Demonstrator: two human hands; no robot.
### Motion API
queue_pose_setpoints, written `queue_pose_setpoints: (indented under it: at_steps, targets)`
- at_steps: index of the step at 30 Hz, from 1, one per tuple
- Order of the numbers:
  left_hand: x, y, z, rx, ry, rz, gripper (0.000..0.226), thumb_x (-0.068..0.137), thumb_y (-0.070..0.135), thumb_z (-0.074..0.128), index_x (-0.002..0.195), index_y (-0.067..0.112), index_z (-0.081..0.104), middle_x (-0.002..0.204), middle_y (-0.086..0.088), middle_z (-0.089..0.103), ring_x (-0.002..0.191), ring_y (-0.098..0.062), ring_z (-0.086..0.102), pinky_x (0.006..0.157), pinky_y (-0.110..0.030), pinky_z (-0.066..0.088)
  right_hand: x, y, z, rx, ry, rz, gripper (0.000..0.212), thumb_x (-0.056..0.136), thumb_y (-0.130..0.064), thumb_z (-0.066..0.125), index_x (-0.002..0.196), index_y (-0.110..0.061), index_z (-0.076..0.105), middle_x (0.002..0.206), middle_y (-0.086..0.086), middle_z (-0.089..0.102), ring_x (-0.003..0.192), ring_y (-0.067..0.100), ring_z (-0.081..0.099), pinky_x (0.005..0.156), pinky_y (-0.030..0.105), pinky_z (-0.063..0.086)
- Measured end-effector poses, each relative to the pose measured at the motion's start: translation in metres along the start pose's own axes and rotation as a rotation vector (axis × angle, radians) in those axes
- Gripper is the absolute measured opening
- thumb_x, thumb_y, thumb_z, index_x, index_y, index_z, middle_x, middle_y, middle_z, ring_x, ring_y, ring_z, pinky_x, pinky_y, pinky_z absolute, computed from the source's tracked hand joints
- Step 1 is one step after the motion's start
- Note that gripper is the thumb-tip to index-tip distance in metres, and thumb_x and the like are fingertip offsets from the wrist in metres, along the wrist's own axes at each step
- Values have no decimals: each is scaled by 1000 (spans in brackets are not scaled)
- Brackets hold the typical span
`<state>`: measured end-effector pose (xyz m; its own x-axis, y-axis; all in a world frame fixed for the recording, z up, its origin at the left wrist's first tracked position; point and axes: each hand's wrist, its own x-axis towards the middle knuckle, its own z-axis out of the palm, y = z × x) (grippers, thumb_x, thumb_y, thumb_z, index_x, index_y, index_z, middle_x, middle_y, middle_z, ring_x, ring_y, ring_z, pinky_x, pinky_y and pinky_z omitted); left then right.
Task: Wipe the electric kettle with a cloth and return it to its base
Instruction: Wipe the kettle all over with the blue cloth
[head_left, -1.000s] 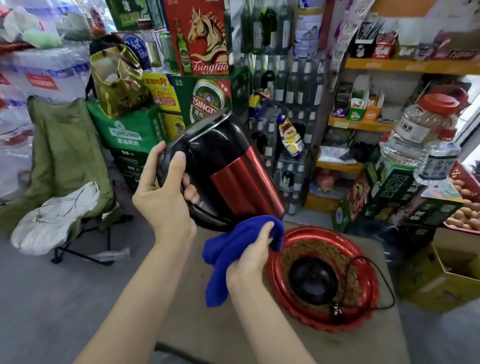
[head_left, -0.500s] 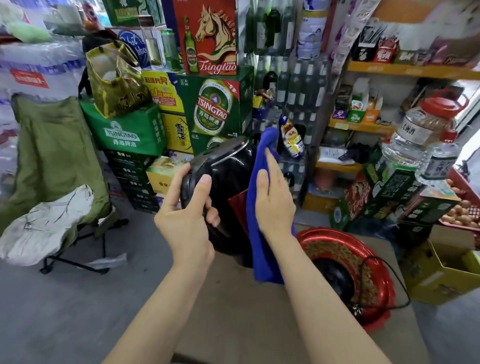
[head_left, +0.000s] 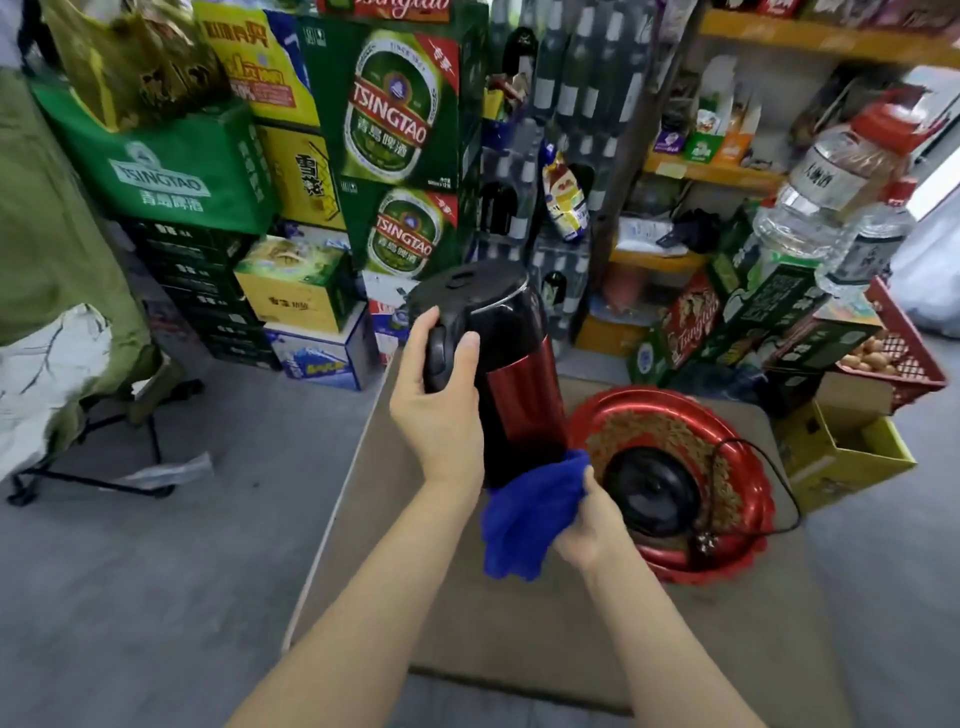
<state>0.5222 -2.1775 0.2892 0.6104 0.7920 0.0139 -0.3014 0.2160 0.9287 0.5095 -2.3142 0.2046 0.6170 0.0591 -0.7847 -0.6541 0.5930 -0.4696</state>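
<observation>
Above the surface at centre, we grip the kettle by its handle in our closed left hand, long axis nearly upright, lid tipped slightly toward 11 o'clock. Our right hand bunches the blue cloth closed against the kettle's bottom edge. From the kettle, the black base lies toward 4 o'clock, inside the red tray, with its cord; our right hand is nearer it.

Green Tsingtao beer cartons are stacked against the back, with yellow boxes beside them. Orange shelves hold small packets. A red crate of eggs sits at the right near large clear jugs. A green folding chair stands at the left on the grey floor.
</observation>
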Motion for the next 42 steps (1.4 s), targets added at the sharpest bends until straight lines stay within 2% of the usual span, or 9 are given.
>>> queue_pose_setpoints:
  at_steps: [2,7,12,23,28,31,35,38,42]
  targets:
    - [-2,-20,3,77,-32,38,36,85,33,77,120,39,69,115,-4,73,100,-54,62,84,-59,56,3,5,-27,63,-87,66,57,101,-51,33,127,-6,57,120,24,67,92,38,71,75,49,56]
    - [-28,-66,7,412,-206,163,46,98,31,62,142,30,49,142,14,55,131,1,49,110,-26,38,-8,1,-76,35,-157,129,57,99,-52,39,130,-8,57,127,25,64,113,40,64,78,56,58]
    - [-64,-117,-17,593,-367,240,56,102,9,53,153,3,29,140,6,33,126,33,16,106,3,15,-20,-11,-97,-17,-155,139,55,100,-49,40,131,-7,58,124,21,67,108,38,66,79,50,60]
    - [-109,-154,-36,697,-432,185,64,103,20,52,153,36,16,138,4,37,120,20,23,108,-2,13,-33,-22,-125,-83,-245,141,46,101,-41,38,120,-8,63,109,17,74,86,31,75,65,41,62]
    - [-106,-131,-58,754,-543,71,71,97,49,47,149,62,2,140,-4,41,126,-11,40,110,-31,31,-35,-21,-122,-145,-278,141,45,95,-40,46,115,-10,74,126,17,67,103,31,71,83,43,59]
    - [-116,-111,-87,504,-431,-261,86,83,68,55,155,47,12,146,-2,45,128,-11,52,110,-35,41,-43,-15,-105,-153,-335,164,37,90,-36,57,104,-9,79,119,16,70,97,30,73,81,43,61]
    - [-143,-79,-133,-385,-429,-1078,100,70,75,69,148,15,49,147,-17,54,131,-32,57,106,-46,45,-54,1,-72,-161,-443,208,35,84,-36,66,98,-7,80,111,16,73,93,30,74,76,42,61]
    - [-159,-61,-152,-604,-335,-1065,102,66,62,83,146,8,50,151,-21,48,132,-38,54,106,-50,46,-61,16,-50,-176,-487,266,59,97,-50,39,108,-5,76,117,18,71,99,32,72,83,45,59]
    - [-145,-44,-149,-407,-308,-918,81,62,57,87,126,11,70,132,-18,67,114,-29,69,89,-38,59,-65,36,-35,-410,-521,108,63,89,-53,59,127,-2,62,128,23,64,115,38,63,98,49,51]
